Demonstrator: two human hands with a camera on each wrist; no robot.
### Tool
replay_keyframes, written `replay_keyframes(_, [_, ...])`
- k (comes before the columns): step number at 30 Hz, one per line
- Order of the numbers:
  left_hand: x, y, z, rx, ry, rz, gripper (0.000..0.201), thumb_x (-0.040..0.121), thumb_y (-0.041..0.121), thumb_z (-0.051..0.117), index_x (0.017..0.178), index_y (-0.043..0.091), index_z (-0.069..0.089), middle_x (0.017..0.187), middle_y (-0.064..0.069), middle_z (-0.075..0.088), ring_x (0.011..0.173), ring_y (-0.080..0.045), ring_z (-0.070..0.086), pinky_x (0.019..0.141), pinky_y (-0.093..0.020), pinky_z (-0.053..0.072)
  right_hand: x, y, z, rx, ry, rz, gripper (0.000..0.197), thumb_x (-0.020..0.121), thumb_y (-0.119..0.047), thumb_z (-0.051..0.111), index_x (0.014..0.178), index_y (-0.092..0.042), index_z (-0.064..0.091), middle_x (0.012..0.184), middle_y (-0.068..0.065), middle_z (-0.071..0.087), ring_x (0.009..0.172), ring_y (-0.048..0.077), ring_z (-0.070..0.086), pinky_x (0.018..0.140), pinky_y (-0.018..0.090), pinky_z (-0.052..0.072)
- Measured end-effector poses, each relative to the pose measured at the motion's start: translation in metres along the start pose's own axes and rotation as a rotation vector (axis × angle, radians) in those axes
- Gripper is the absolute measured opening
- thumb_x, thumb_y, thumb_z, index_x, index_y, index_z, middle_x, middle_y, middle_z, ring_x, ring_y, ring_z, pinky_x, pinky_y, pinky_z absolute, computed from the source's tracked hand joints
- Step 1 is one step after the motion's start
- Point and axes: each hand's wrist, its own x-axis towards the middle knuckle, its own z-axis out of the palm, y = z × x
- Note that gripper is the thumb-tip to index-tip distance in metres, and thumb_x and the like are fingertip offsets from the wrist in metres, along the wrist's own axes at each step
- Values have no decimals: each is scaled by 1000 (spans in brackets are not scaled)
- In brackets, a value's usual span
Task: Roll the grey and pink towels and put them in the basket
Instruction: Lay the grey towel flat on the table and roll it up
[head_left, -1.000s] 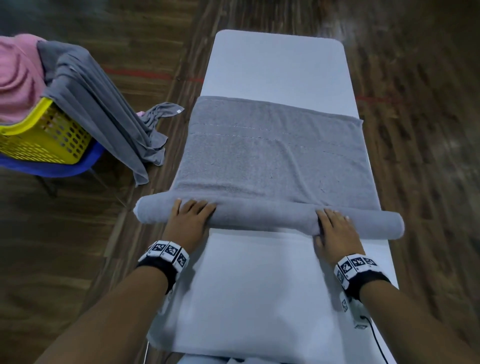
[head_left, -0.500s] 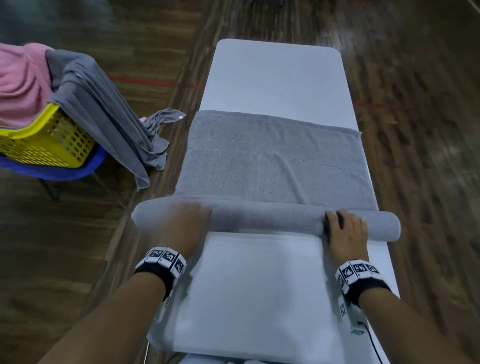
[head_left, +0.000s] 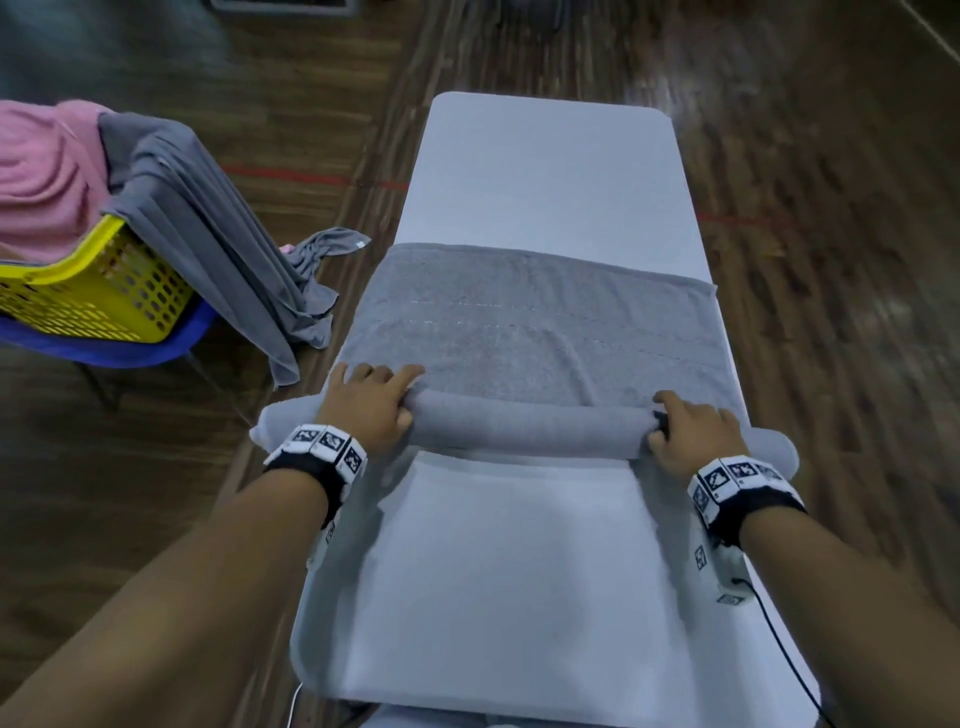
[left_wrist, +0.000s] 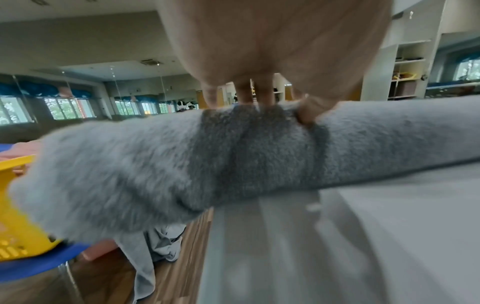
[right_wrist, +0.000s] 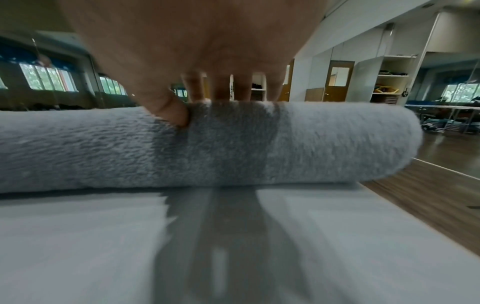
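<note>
Your white table (head_left: 545, 171) runs away from you, and the grey towel (head_left: 540, 332) lies across it, its near part wound into a roll (head_left: 524, 423) under both your palms while the flat part stretches beyond your fingertips. The roll's ends stick out past each hand and over the table's sides. Off to the outer side of your left hand (head_left: 366, 402), well apart, the yellow basket (head_left: 98, 291) sits on a blue chair (head_left: 104, 353), with the pink towel (head_left: 47, 176) heaped in it and another grey cloth (head_left: 208, 228) draped over its rim. Your left hand curls over the roll, thumb pressed into it. Your right hand (head_left: 693, 434) grips the roll likewise.
</note>
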Motion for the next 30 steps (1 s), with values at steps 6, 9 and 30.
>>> replay_keyframes(6, [-42, 0, 39, 72, 14, 26, 54, 85, 37, 56, 138, 28, 46, 138, -5, 48, 129, -31, 41, 108, -60, 23, -29, -6, 33, -59, 112, -148, 58, 81, -43, 64, 132, -21, 48, 136, 5, 49, 124, 30, 44, 106, 47, 27])
replay_keyframes(9, [-35, -2, 41, 89, -78, -31, 56, 92, 34, 48, 145, 35, 29, 150, 3, 34, 140, -26, 25, 113, -61, 14, -23, -1, 33, -98, 35, -132, 51, 89, -38, 52, 138, -30, 38, 143, -2, 43, 133, 23, 35, 111, 46, 18])
replay_keyframes(30, [-75, 19, 53, 11, -31, 17, 63, 77, 37, 62, 137, 27, 47, 141, 2, 48, 131, -26, 41, 111, -59, 22, -41, 19, 42, 12, -49, -271, 51, 77, -70, 50, 110, -31, 54, 103, -11, 62, 97, 16, 59, 96, 36, 38])
